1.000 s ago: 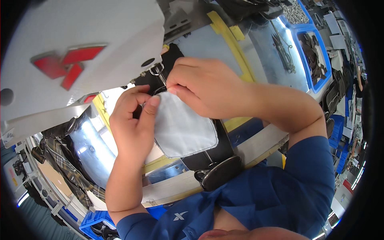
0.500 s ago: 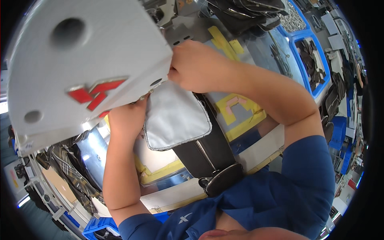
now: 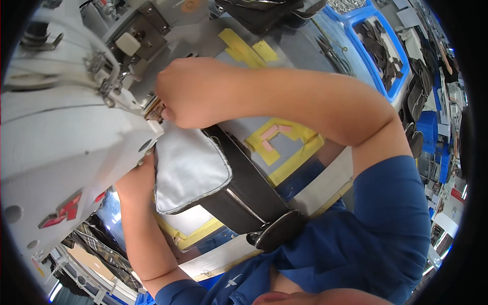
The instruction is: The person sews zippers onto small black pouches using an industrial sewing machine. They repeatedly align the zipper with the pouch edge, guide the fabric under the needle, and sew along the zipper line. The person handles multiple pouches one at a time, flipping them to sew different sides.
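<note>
My right hand [image 3: 190, 92] is curled closed beside the white machine head [image 3: 71, 137], at its metal needle area [image 3: 152, 107]; what its fingers hold is hidden. My left hand [image 3: 138, 170] is mostly hidden behind the lower edge of the machine head, fingers out of sight. Between them a silvery-white fabric piece [image 3: 188, 168] with a stitched edge lies on a long black bag piece [image 3: 244, 173]. A zipper [image 3: 246, 206] runs along the black piece to a round zipped pouch [image 3: 282, 229] near my body.
Yellow tape [image 3: 284, 165] marks the metal bed. Black zipped pieces [image 3: 259, 15] lie at the back. A blue tray with dark parts [image 3: 351, 23] and scissors [image 3: 333, 53] sit at the right. Plaid fabric [image 3: 99, 241] lies at lower left.
Both hands have moved forward into the machine with the silvery piece, and the left fingers have become hidden. The view has shifted, showing more of the machine's metal workings.
</note>
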Tool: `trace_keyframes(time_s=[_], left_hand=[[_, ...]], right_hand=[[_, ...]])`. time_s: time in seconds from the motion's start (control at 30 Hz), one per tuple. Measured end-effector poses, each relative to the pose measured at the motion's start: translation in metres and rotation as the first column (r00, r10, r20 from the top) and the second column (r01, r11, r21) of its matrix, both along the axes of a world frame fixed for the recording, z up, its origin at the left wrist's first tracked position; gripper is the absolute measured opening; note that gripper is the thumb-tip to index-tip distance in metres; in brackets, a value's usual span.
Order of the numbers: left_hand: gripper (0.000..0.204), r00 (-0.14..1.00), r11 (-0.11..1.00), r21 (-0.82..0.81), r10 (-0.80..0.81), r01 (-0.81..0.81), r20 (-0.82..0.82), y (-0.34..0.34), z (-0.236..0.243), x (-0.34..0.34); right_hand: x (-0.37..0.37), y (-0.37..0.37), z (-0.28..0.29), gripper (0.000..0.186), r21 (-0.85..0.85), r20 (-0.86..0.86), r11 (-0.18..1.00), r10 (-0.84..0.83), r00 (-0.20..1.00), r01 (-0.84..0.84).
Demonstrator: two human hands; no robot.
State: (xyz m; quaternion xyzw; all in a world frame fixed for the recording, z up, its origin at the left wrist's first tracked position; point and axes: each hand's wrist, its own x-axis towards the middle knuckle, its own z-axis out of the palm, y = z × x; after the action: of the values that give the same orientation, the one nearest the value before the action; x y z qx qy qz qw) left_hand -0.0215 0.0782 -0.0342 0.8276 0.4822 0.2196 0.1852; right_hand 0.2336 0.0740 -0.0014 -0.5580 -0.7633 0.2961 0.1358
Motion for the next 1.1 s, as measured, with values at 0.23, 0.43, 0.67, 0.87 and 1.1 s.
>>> trace_keyframes(time_s=[0.23,0.43,0.67,0.87,1.1], left_hand=[[0.022,0.997,0.998,0.054,-0.049,0.045,0.062,0.009,-0.011,-0.002],[0.024,0.991,0.999,-0.028,-0.028,0.031,0.13,0.008,-0.004,0.003],[0.027,0.996,1.0,-0.002,-0.031,0.031,0.087,0.006,-0.003,0.006],[0.027,0.998,0.999,0.047,-0.027,0.024,0.058,0.003,-0.001,0.006],[0.03,0.99,0.995,0.087,-0.055,0.044,0.127,0.003,-0.004,0.01]], right_hand=[[-0.002,0.004,0.001,0.022,-0.017,0.0,1.0,-0.006,1.0,0.006],[0.001,0.008,0.008,0.023,-0.087,0.037,0.996,0.017,0.999,-0.014],[0.0,0.007,0.003,0.022,-0.054,0.031,0.998,-0.013,0.999,0.015],[-0.002,0.007,-0.001,0.023,-0.019,0.021,1.0,-0.023,1.0,0.023],[0.005,0.007,-0.006,0.026,0.029,0.044,0.999,-0.04,0.998,0.039]])
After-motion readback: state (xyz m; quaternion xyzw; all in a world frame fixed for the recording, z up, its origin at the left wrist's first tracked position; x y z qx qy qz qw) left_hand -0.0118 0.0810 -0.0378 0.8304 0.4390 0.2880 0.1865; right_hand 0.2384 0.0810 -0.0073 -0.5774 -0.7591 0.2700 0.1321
